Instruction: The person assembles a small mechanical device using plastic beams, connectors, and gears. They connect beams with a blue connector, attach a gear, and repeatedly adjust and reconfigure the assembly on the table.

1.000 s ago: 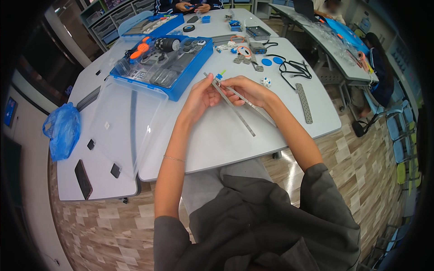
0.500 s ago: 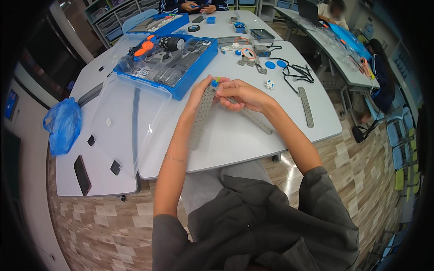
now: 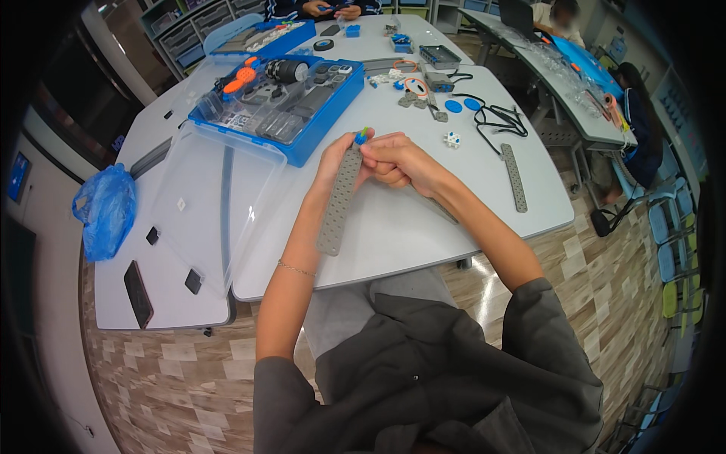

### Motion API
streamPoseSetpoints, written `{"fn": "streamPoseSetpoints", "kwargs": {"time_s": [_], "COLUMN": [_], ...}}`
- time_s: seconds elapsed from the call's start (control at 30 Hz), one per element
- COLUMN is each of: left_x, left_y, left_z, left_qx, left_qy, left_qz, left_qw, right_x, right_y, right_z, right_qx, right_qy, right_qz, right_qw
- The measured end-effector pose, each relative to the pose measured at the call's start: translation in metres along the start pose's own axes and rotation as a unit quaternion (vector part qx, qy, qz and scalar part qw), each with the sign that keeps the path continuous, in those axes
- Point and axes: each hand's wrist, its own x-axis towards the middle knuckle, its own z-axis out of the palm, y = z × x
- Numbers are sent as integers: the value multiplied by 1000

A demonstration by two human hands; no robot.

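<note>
My left hand (image 3: 331,165) is closed around the upper end of a grey perforated beam (image 3: 340,203), which slants down toward the table's near edge. A small blue connector with a green tip (image 3: 361,137) sits at the beam's top, between the fingers of both hands. My right hand (image 3: 402,160) has its fingers curled in against that same end. From beneath the right hand a second grey beam (image 3: 442,209) runs down to the right, mostly hidden by the hand and forearm. Whatever the right fingertips pinch is covered.
A blue parts case (image 3: 314,140) stands ahead to the left, its clear lid (image 3: 197,204) beside it. Black cable (image 3: 499,121), another grey beam (image 3: 514,178) and a white block (image 3: 452,139) lie right. A phone (image 3: 138,293) and blue bag (image 3: 106,212) are left. Someone's hands (image 3: 333,9) are opposite.
My right fingers have curled in more tightly. The left-hand beam has turned to show more of its holed face, and the second beam is now more hidden under my right forearm.
</note>
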Motion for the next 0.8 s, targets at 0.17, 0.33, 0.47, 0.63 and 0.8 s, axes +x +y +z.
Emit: {"fn": "streamPoseSetpoints", "kwargs": {"time_s": [0.17, 0.33, 0.47, 0.63, 0.8], "left_x": [-4, -11, -6, -4, 3], "left_y": [1, 2, -4, -2, -5], "left_z": [16, 24, 24, 16, 14], "left_qx": [102, 193, 231, 444, 426], "left_qy": [72, 65, 79, 136, 140], "left_qz": [64, 92, 175, 245, 307], "left_qw": [990, 975, 954, 851, 840], "right_x": [-4, -2, 4, -2, -7], "right_y": [-5, -5, -8, -13, -14], "right_z": [0, -8, -18, -16, 1], "right_qx": [96, 183, 316, 151, 7], "right_qy": [-26, -49, -125, -72, 7], "right_qz": [12, 70, 145, 84, 29], "right_qw": [995, 979, 929, 982, 1000]}}
